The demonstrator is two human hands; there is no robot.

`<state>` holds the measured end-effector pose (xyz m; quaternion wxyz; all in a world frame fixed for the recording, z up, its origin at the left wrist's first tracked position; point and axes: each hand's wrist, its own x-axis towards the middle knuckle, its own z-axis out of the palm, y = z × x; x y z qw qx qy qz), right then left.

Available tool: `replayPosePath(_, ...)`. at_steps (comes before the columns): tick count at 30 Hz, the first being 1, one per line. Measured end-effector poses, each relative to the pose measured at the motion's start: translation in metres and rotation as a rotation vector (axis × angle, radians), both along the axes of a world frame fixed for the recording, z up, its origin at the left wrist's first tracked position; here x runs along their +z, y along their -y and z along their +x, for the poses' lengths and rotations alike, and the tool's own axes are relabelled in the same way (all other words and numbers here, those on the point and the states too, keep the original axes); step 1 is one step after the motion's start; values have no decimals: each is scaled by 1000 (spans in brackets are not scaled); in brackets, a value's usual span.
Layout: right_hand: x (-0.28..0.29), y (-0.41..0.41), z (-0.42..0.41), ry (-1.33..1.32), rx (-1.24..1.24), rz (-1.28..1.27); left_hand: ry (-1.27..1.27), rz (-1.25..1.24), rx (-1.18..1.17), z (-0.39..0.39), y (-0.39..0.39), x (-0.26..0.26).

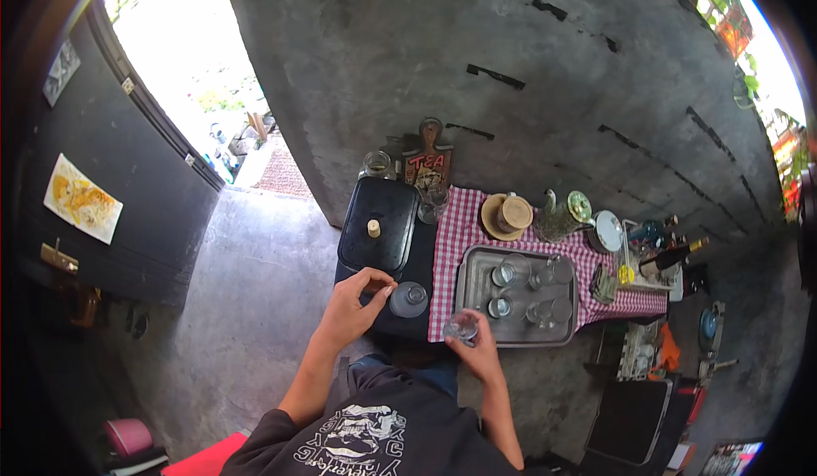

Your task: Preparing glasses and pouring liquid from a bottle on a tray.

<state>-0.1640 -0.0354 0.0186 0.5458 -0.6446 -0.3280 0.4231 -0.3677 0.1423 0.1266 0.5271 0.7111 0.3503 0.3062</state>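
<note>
My right hand (480, 350) holds a clear drinking glass (461, 327) at the front left corner of the grey tray. My left hand (359, 304) is beside a translucent bottle (407, 301), its thumb and forefinger nearly meeting at the bottle's left side. Whether something small sits between those fingertips is too unclear to tell. On the tray (469, 297), two glasses stand upright and others lie on their sides. Behind the left hand is a black lidded container (376, 201) with a light-coloured knob (374, 228).
Along the wall stand a glass jar (377, 164), a wooden board with lettering (429, 157), a lidded cup (514, 214), a patterned teapot (555, 217) and a rack with bottles (657, 262). A checkered cloth (454, 221) covers part of the table. To the left is a dark door (147, 182).
</note>
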Motion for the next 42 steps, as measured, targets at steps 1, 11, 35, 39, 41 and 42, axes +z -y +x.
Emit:
replayPosePath(1, 7, -6, -2, -7, -15, 1, -18, 16, -7, -1, -3, -4)
replayPosePath(11, 63, -52, -7, 359, 60, 1, -15, -6, -183, 4, -13, -26)
replayPosePath(35, 41, -23, -13, 424, -130, -73, 92, 50, -401, 69, -18, -111)
replayPosePath(39, 41, -21, -18, 454, -122, -94, 137, 129, -368, 68, -17, -124)
replayPosePath(41, 36, -20, -19, 428, -115, -95, 156, 241, -367, 71, -18, -126)
replayPosePath(42, 35, -20, -19, 416, -118, -88, 152, 242, -365, 72, -17, -130)
